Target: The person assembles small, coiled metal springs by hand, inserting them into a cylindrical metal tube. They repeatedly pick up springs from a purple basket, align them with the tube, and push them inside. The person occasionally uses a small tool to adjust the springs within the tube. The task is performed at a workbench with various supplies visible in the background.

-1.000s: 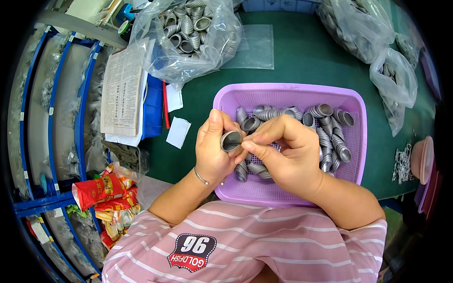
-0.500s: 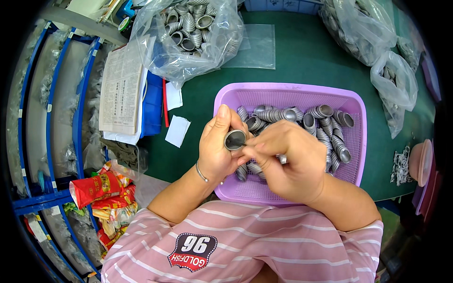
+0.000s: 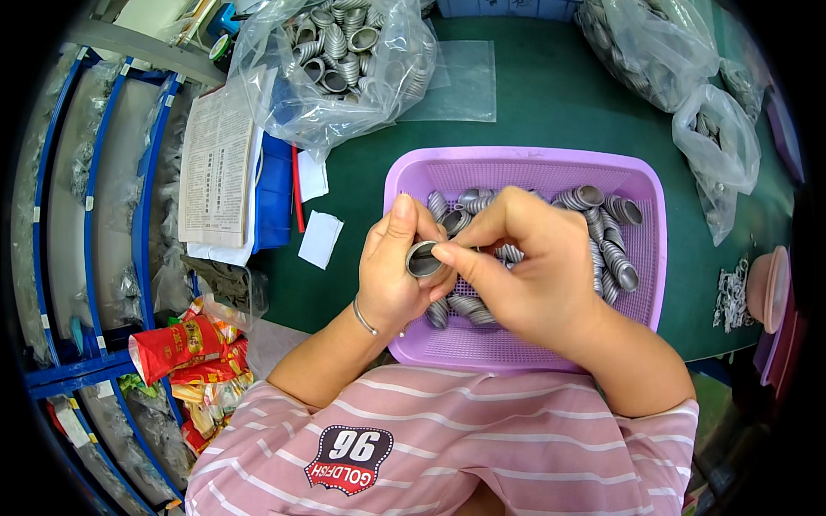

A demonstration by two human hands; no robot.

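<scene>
My left hand point(image 3: 389, 273) is closed around a grey ribbed metal cap point(image 3: 422, 261), its round hollow opening turned up toward me. Thumb and forefinger of my right hand point(image 3: 544, 279) pinch together at the right edge of that opening. What they hold, if anything, is too small to make out. Both hands are above the near left part of a purple plastic basket point(image 3: 525, 155). Inside the basket lie several more ribbed caps point(image 3: 618, 265), partly covered by my right hand.
A clear bag of ribbed caps point(image 3: 344, 52) stands at the back left, beside a flat clear bag point(image 3: 460, 82). More filled bags point(image 3: 645, 56) sit back right. Small metal pieces point(image 3: 732, 297) lie near a pink bowl point(image 3: 768, 288). Newspaper point(image 3: 217, 168) and a blue rack point(image 3: 95, 215) are left.
My right fingers have shifted left and up, closer over the cap's opening. A small silvery bit seen under my right hand before no longer shows there. The left hand keeps its hold.
</scene>
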